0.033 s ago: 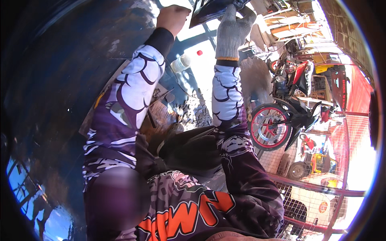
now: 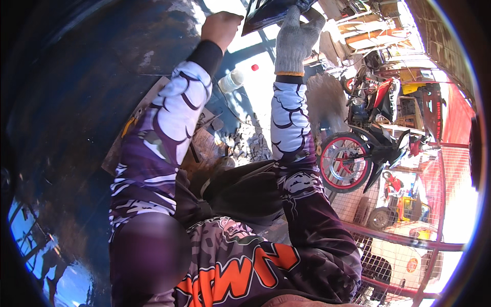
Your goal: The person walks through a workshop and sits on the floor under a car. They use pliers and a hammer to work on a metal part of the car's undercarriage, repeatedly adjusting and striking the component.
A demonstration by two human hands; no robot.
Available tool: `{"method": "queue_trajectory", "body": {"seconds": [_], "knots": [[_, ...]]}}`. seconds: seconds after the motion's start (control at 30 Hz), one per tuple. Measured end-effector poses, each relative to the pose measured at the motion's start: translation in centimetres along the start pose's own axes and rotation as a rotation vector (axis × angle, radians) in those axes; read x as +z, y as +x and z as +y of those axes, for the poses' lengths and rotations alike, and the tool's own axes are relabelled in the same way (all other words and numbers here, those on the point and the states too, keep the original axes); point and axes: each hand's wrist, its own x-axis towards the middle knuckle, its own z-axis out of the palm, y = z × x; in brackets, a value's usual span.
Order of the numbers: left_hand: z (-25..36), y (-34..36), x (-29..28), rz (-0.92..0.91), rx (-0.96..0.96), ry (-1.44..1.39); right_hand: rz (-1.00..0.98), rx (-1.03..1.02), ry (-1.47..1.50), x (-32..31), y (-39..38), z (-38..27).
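My bare left hand (image 2: 221,29) is closed at the top of the view. Its fingers curl beside the tip of a dark glossy panel, and whatever they hold, if anything, is hidden. My right hand (image 2: 296,43), in a grey knit work glove, grips the dark glossy panel (image 2: 266,18) at its near edge. That panel runs out of the top of the view, so its full shape does not show. Below my hands a clear plastic cup (image 2: 231,81) rests on the sunlit floor, with a small red round cap (image 2: 254,67) close by.
A large dark curved surface (image 2: 76,128) fills the left side. To the right stands a motorcycle with a red-rimmed wheel (image 2: 345,162), and a red motorcycle (image 2: 381,97) is beyond it. Wire mesh fencing (image 2: 404,225) lies at the lower right. Grey debris (image 2: 250,143) covers the floor between my arms.
My left hand has shifted slightly down toward me, its forearm a little to the right. The right hand keeps its grip on the panel, almost unmoved.
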Motion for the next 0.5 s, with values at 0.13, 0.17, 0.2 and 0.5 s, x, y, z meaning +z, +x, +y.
{"method": "queue_trajectory", "body": {"seconds": [0.13, 0.17, 0.2, 0.5], "knots": [[-0.9, -2.4, 1.3, 0.036, 0.035, 0.057, -0.015, 0.070, 0.135, -0.6, 0.2, -1.0], [-0.6, -2.1, 1.8, 0.048, 0.059, 0.065, -0.018, 0.102, 0.109, -0.7, 0.4, -1.2], [-0.4, -2.3, 1.9, -0.025, -0.104, -0.077, -0.021, 0.135, 0.083, -0.8, 0.6, -1.2], [1.2, -2.8, 3.0, 0.085, -0.078, -0.254, 0.009, 0.044, -0.076, -1.5, 1.7, -1.4]]}}
